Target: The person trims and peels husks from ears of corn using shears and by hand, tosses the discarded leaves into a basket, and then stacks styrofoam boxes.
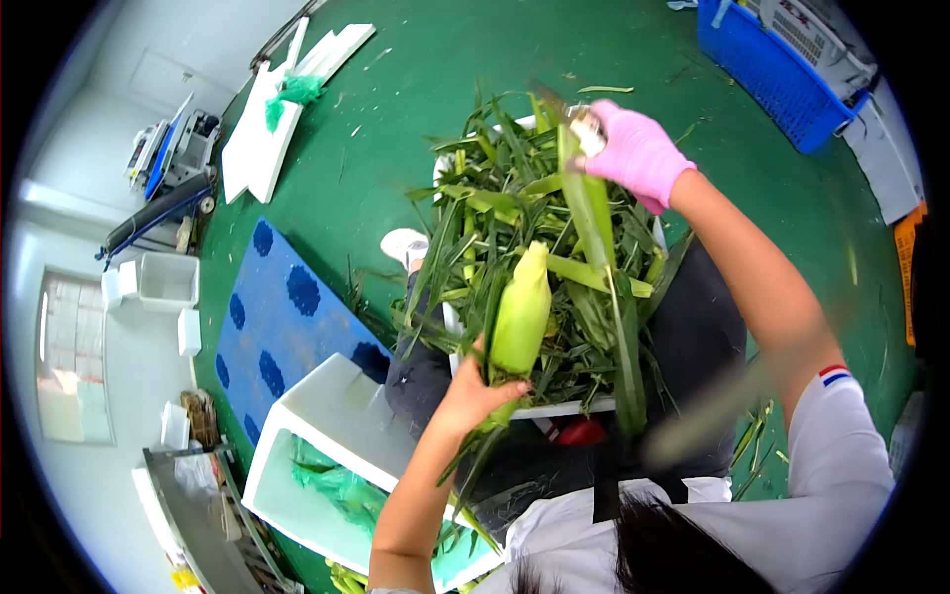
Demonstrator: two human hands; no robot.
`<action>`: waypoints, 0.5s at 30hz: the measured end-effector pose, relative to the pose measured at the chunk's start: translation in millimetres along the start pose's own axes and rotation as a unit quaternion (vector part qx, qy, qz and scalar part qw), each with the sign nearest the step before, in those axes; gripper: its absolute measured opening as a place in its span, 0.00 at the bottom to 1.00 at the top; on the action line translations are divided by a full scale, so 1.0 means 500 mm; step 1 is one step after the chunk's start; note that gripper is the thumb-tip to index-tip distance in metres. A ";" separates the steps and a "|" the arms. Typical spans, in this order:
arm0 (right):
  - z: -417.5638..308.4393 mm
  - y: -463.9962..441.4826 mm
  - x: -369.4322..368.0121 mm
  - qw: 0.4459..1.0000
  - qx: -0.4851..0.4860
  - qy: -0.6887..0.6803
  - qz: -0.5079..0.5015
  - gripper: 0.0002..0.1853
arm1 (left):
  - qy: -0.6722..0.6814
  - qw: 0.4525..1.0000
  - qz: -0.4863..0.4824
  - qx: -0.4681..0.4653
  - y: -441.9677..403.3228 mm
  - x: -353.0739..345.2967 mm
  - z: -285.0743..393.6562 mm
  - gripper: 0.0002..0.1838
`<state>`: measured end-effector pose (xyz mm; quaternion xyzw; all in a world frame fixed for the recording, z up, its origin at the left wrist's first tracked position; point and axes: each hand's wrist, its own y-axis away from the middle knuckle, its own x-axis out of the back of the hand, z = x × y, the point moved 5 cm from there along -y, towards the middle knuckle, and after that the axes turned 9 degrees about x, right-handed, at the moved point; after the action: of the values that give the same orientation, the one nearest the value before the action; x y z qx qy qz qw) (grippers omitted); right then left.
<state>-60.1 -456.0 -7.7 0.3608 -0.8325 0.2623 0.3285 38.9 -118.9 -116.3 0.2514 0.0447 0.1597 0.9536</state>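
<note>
Green smooth floor (445,49) is running under everything. Blue flat panel with dark blue blotches (272,322) is lying left of the white rectangular tub (574,407). White foam box (346,406) is sitting near-left of the tub, green plastic inside. Blue slatted plastic basket (772,84) is standing beyond the tub, to its right. Loose green corn husks (584,327) are filling the tub. Left hand (475,396), bare, is gripping the pale green corn ear (522,307) by its lower end, over the tub's near-left part. Right hand (638,148), pink-gloved, is closing around a blurred brown-and-white object (589,134) above the tub's far-right side; long green leaf (591,213) is hanging there, can't tell if pinched.
</note>
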 end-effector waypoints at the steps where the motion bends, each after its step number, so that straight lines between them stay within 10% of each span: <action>1: 0.005 -0.001 -0.013 0.997 0.042 0.052 -0.030 0.23 | -0.114 0.990 0.044 -0.067 0.004 0.006 0.042 0.44; 4: 0.012 0.072 -0.070 0.949 -0.064 -0.277 -0.134 0.28 | -0.295 0.929 0.127 -0.184 0.028 -0.007 0.165 0.46; 8: -0.054 0.266 -0.178 0.611 -0.171 -0.708 -0.309 0.31 | -0.539 0.746 0.172 -0.351 0.024 -0.032 0.255 0.40; 10: -0.070 0.326 -0.192 0.536 -0.231 -0.756 -0.296 0.33 | -0.576 0.657 0.189 -0.448 0.020 -0.046 0.252 0.36; 15: -0.081 0.331 -0.116 0.778 -0.170 -0.596 -0.106 0.33 | -0.621 0.665 0.328 -0.254 0.009 -0.019 0.188 0.32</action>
<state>-142.9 -304.2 -57.2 0.4699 -0.8494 -0.1870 -0.1512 44.0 -162.0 -32.5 0.0393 -0.6853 0.2739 0.6737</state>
